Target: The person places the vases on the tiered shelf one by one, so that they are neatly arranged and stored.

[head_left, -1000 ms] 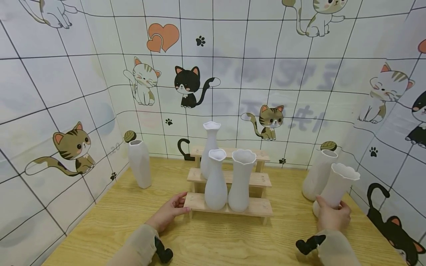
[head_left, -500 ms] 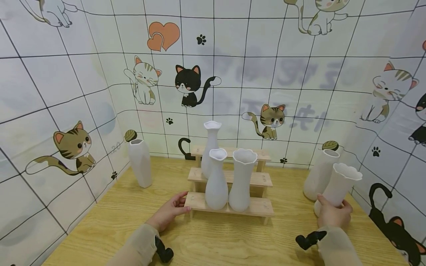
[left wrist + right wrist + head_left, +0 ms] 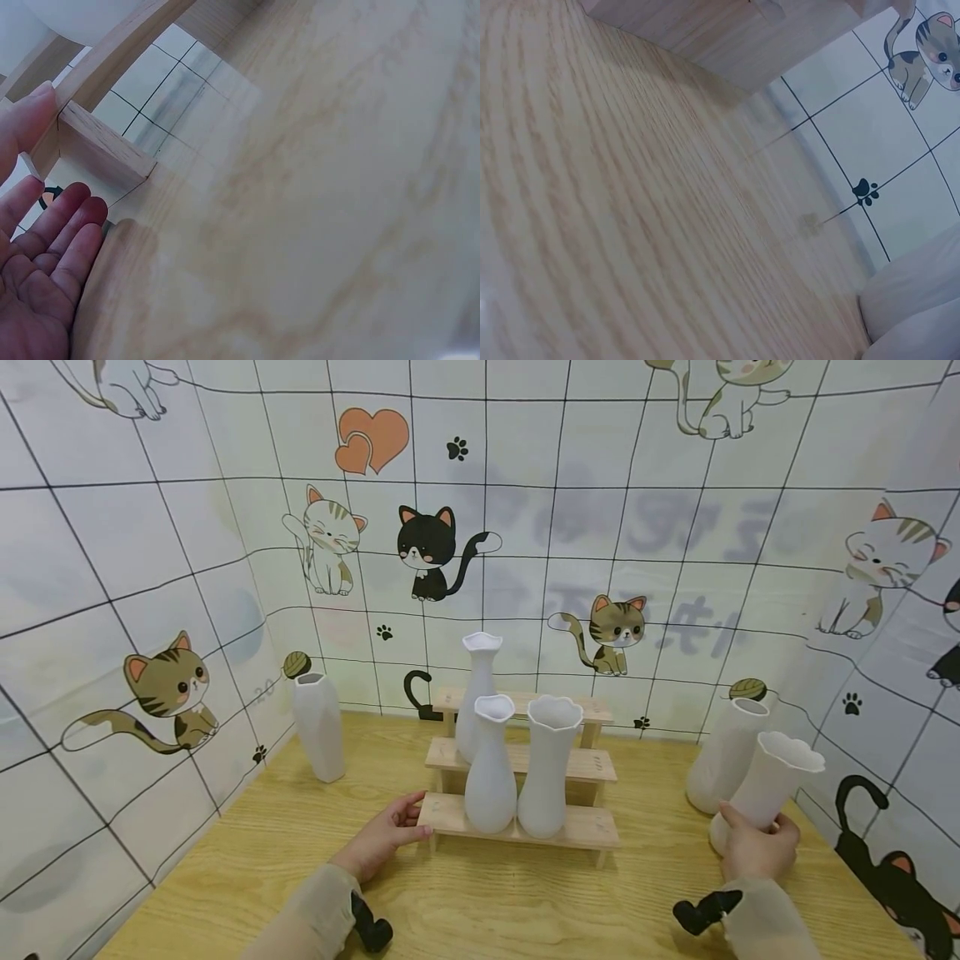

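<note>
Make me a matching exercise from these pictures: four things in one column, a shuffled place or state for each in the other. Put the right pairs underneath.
Things
1. Left grip
2. Angular vase
3. Right grip
4. Wooden stand

Places and states
A. Holds a wavy-rimmed vase
B. Has stepped shelves, with white vases on it
C. Stands on the table, farthest left of all the vases in the head view
D. Holds the left end of the lowest shelf

Pairs
1-D
2-C
3-A
4-B
</note>
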`<state>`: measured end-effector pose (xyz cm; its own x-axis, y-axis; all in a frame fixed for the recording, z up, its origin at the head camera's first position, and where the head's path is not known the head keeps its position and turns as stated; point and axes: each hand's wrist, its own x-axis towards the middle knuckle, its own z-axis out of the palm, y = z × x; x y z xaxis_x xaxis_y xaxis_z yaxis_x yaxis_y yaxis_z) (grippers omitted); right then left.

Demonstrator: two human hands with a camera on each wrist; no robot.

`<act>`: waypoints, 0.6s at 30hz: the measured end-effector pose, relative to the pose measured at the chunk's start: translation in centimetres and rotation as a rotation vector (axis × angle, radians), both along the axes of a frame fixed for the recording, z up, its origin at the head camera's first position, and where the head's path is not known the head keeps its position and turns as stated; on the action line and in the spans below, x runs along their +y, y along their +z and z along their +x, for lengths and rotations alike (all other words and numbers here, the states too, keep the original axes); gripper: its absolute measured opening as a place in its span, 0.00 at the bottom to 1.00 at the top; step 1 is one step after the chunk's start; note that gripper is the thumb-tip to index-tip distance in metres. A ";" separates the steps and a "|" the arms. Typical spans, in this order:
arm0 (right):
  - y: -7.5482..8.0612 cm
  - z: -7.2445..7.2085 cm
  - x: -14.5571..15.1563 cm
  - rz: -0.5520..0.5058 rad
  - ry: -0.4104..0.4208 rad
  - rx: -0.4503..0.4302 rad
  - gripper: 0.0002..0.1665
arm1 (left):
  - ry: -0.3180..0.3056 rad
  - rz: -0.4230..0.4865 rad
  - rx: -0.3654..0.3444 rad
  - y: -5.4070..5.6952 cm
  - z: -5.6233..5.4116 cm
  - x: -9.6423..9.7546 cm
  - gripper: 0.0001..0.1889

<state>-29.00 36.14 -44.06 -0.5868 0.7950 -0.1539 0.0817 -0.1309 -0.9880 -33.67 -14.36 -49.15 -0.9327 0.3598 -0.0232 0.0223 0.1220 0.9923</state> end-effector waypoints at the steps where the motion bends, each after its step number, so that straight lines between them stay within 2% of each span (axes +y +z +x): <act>1: 0.0 0.1 0.0 -0.002 0.002 0.005 0.55 | 0.001 -0.003 0.001 0.0 0.0 0.0 0.41; 9: 0.7 0.4 -0.3 0.024 0.051 0.039 0.54 | 0.009 -0.010 -0.009 0.0 0.0 0.1 0.41; 13: 1.5 0.8 -0.8 0.061 0.130 0.049 0.54 | 0.013 -0.012 -0.010 0.0 0.0 0.1 0.41; 18: 2.7 1.1 -1.6 0.156 0.263 0.024 0.56 | 0.008 -0.003 -0.004 -0.2 -0.1 0.0 0.41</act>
